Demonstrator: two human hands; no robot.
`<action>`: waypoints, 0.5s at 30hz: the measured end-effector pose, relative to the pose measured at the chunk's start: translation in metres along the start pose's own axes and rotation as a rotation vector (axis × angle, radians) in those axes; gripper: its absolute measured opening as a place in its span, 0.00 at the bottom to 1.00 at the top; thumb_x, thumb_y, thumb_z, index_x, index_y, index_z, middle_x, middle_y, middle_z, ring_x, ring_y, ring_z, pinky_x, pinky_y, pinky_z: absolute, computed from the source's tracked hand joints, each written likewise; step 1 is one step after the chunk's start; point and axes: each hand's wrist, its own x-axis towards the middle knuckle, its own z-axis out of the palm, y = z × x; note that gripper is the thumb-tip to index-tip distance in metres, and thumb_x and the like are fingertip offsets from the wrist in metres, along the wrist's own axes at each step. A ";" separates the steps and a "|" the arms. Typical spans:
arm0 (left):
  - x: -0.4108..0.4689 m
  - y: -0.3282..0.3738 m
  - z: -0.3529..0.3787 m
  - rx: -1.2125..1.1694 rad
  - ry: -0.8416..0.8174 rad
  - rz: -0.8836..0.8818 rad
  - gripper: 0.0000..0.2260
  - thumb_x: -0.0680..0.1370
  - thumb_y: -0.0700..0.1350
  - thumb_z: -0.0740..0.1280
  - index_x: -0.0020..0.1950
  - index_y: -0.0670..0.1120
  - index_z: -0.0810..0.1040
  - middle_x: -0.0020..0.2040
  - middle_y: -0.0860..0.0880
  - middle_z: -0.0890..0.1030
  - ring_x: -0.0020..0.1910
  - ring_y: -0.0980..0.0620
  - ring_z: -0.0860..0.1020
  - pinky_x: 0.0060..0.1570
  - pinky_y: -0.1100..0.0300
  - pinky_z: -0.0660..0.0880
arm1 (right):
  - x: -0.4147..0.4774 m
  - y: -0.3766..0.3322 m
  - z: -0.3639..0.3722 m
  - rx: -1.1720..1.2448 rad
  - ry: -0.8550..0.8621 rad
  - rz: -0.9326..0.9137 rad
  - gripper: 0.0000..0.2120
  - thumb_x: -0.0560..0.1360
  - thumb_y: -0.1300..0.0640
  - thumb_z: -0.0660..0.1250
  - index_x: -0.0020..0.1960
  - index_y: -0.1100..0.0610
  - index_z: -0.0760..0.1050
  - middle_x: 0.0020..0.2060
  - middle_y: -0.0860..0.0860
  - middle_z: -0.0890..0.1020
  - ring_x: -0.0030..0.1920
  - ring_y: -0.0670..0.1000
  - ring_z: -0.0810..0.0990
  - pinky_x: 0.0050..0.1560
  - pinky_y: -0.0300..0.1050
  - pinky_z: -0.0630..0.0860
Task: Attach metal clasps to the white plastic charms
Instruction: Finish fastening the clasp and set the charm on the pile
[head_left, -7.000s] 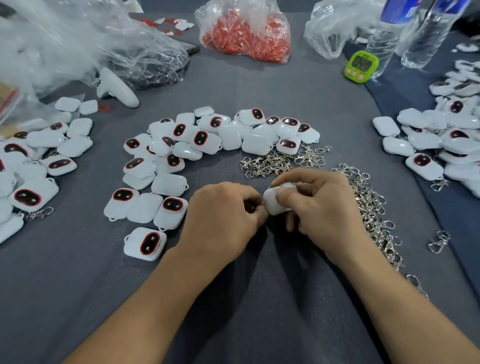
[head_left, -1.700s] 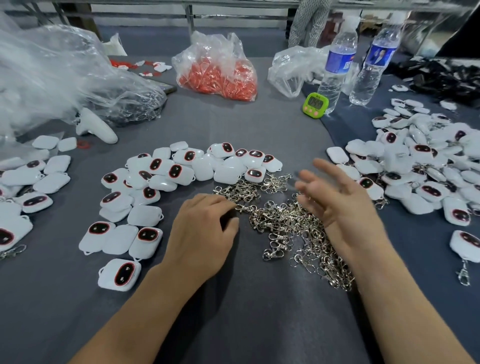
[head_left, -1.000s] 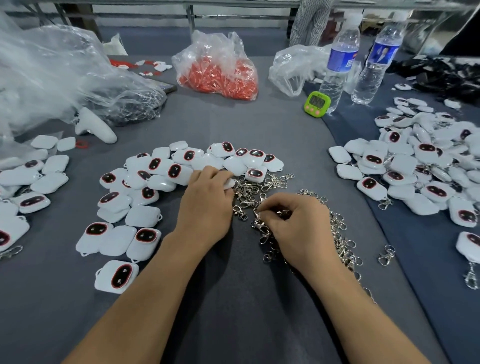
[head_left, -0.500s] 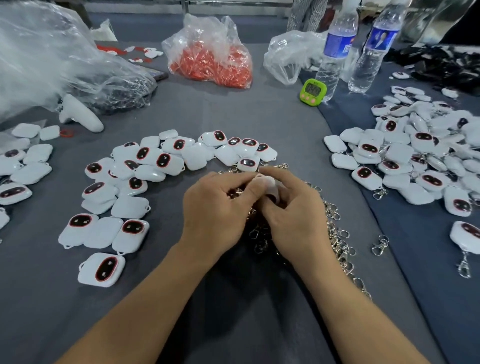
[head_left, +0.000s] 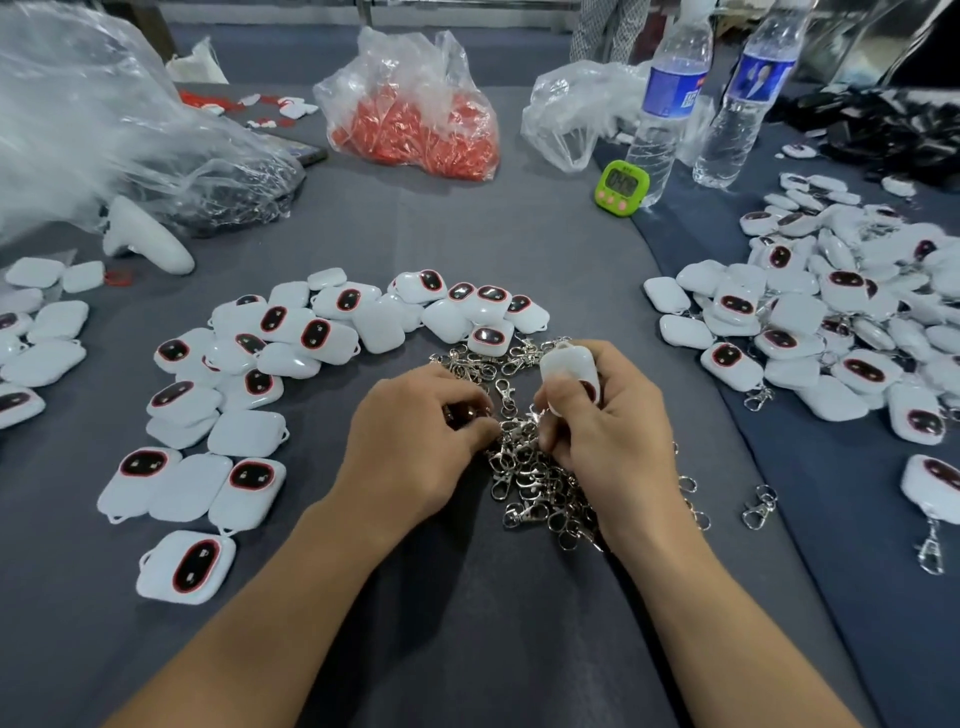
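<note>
My right hand (head_left: 613, 431) grips one white plastic charm (head_left: 569, 369) between thumb and fingers, held upright just above the pile of metal clasps (head_left: 535, 467). My left hand (head_left: 415, 441) sits at the pile's left edge with its fingers curled down into the clasps; what its fingertips pinch is hidden. Loose white charms with dark red-rimmed ovals (head_left: 322, 332) lie in an arc behind and to the left of my hands.
Charms with clasps on them are heaped at the right (head_left: 831, 322), more charms at the far left (head_left: 41, 338). At the back stand a bag of red parts (head_left: 415, 124), clear plastic bags (head_left: 104, 135), a green timer (head_left: 621, 187) and two water bottles (head_left: 670, 98).
A second ago my left hand took a charm from the arc and my right dug in the clasps. The charm has passed to my right hand; my left hand has dropped onto the clasps.
</note>
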 end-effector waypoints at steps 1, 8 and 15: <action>-0.001 0.000 0.000 -0.004 0.029 0.004 0.05 0.69 0.52 0.79 0.42 0.58 0.85 0.41 0.61 0.81 0.41 0.58 0.78 0.47 0.55 0.76 | 0.000 -0.001 0.000 -0.001 -0.004 -0.005 0.05 0.74 0.50 0.62 0.46 0.47 0.76 0.28 0.54 0.80 0.27 0.52 0.75 0.31 0.47 0.68; -0.003 0.003 0.000 -0.242 0.147 -0.041 0.10 0.73 0.42 0.76 0.49 0.57 0.88 0.38 0.72 0.81 0.42 0.71 0.80 0.42 0.79 0.70 | 0.000 -0.005 0.002 -0.029 -0.009 0.019 0.04 0.72 0.53 0.65 0.45 0.47 0.77 0.27 0.54 0.80 0.24 0.49 0.73 0.29 0.46 0.69; -0.001 -0.005 -0.004 -0.549 0.199 -0.105 0.10 0.75 0.43 0.75 0.45 0.61 0.87 0.41 0.61 0.86 0.41 0.61 0.84 0.43 0.71 0.76 | -0.010 -0.014 0.004 -0.123 0.002 -0.017 0.06 0.70 0.57 0.68 0.43 0.50 0.73 0.31 0.57 0.81 0.27 0.51 0.73 0.27 0.52 0.72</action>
